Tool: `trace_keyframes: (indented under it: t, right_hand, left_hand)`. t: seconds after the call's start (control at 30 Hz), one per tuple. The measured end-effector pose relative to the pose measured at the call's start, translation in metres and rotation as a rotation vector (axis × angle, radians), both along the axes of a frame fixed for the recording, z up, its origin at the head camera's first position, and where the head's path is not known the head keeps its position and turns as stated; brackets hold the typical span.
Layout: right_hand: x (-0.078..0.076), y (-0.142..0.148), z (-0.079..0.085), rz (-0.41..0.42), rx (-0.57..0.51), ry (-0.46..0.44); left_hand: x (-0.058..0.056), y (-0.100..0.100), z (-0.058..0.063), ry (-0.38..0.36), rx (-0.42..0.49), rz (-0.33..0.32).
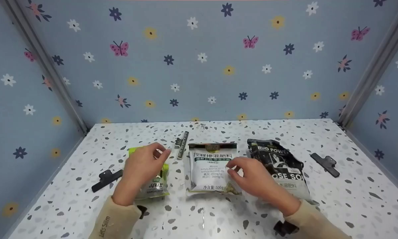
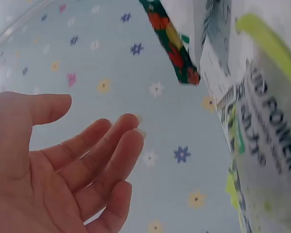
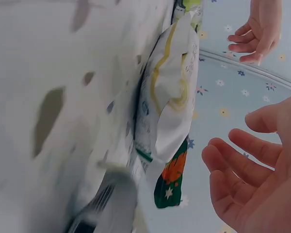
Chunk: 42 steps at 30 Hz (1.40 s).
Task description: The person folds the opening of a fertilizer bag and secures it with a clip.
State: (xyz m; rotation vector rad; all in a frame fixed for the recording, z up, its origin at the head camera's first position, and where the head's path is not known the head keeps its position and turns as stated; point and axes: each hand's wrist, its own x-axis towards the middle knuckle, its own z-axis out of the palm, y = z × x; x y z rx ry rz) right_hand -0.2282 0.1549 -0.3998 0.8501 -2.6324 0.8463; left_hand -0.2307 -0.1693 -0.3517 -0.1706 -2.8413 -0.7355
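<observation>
My left hand (image 1: 141, 166) hovers over a small green-and-white bag (image 1: 157, 187), hiding much of its left half. In the left wrist view its fingers (image 2: 109, 162) are loosely bent with the thumb apart, and nothing lies between them. A white bag (image 1: 207, 177) printed with dark lettering and "500g" lies in the middle. Close to its right edge is my right hand (image 1: 252, 174), fingers relaxed and holding nothing. The right wrist view shows this hand (image 3: 262, 179) apart from the white bag. Partly behind my right hand and forearm lies a black-and-grey bag (image 1: 273, 157).
A black clip (image 1: 106, 180) lies left of the green bag and another black clip (image 1: 325, 165) at the far right. Between the green and white bags is a clip with a patterned edge (image 1: 183, 146). Flowered blue panels (image 1: 199, 73) enclose the speckled table (image 1: 185, 219).
</observation>
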Motion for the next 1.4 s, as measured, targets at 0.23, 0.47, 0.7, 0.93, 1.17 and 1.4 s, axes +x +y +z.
trace_keyframes:
  t: [0.23,0.47,0.7,0.93,1.17,1.4]
  right_hand:
    - [-0.009,-0.030,0.006,0.052,-0.033,0.000]
    - [-0.019,-0.060,0.014,0.043,-0.062,-0.090]
    - [-0.029,-0.085,0.014,-0.001,-0.133,-0.217]
    - [-0.042,-0.116,0.008,-0.035,-0.232,-0.353]
    - [-0.044,-0.150,-0.003,0.024,-0.359,-0.464]
    - [-0.041,-0.179,-0.015,0.033,-0.312,-0.519]
  left_hand:
    - [-0.006,-0.034,0.005,-0.045,0.040,0.050]
    - [-0.011,-0.059,-0.005,-0.077,0.044,0.080]
    - [-0.022,-0.076,-0.020,-0.179,0.071,0.109]
    - [-0.026,-0.094,-0.028,-0.274,0.126,0.124]
    - [-0.031,-0.103,-0.034,-0.388,0.215,0.104]
    - [-0.037,-0.109,-0.043,-0.489,0.368,0.107]
